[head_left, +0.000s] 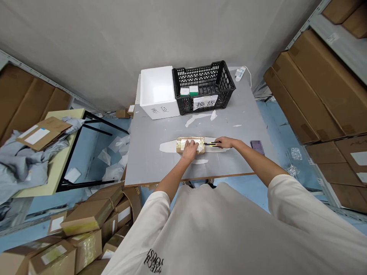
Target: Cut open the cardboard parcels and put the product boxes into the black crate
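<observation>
A small taped cardboard box (181,142) lies on the grey table near its front edge, with a white label on top. My left hand (190,149) rests on the box, fingers bent over its top and pressing it down. In my right hand (224,142) is a black and yellow box cutter (212,144), its tip pointing left at the box's right end. Whether the blade is in the tape cannot be made out. Torn white paper (168,147) spreads on the table to both sides of the box.
At the table's back stand a white foam box (159,109) and a black plastic crate (205,100) holding small white and green boxes. A dark, blurred flat object (257,146) lies at right, a power strip (240,73) behind. Cartons (86,214) crowd the floor at left.
</observation>
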The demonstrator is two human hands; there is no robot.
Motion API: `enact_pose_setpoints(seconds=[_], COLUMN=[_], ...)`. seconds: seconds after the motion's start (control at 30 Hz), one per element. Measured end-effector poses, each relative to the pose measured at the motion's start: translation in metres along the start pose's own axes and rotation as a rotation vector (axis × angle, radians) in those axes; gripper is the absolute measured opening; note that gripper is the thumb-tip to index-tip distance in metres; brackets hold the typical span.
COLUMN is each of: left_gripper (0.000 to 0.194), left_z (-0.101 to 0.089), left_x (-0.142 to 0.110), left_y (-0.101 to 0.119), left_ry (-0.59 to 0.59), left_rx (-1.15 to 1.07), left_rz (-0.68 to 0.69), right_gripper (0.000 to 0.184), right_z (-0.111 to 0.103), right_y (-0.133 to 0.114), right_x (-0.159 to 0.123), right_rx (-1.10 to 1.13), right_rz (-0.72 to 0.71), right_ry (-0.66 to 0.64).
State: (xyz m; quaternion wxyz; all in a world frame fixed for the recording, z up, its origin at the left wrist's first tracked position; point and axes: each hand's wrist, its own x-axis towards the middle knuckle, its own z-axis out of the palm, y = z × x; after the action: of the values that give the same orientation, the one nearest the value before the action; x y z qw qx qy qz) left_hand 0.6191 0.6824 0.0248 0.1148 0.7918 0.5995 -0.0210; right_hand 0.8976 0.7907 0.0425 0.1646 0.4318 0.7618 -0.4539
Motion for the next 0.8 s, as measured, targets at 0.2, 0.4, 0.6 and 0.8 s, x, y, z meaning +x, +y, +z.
enact_pose_setpoints(seconds=[0.2, 0.4, 0.6, 0.8], left_gripper=[0.039, 0.042, 0.044, 0.044], left_z=[0.004, 0.004, 0.007, 0.011], left_x=[0.001, 0.000, -0.002, -0.001], left_y=[-0.001, -0.003, -0.002, -0.003], left_ry=[0.000, -0.001, 0.014, 0.015], left_rx=[0.012, 0.008, -0.005, 0.018], left_rz=[0.015, 0.014, 0.012, 0.025], right_gripper=[0.035, 0.032, 0.033, 0.028], right_z=[0.043, 0.059, 0.062, 0.060], right_y=[0.009, 0.013, 0.015, -0.005], right_x=[0.000, -0.002, -0.009, 0.002], right_rx=[0.306, 0.414, 0.356, 0.212], right_rz=[-0.004, -0.047, -0.031, -0.032], right_ry=[0.072, 0.083, 0.111, 0.274])
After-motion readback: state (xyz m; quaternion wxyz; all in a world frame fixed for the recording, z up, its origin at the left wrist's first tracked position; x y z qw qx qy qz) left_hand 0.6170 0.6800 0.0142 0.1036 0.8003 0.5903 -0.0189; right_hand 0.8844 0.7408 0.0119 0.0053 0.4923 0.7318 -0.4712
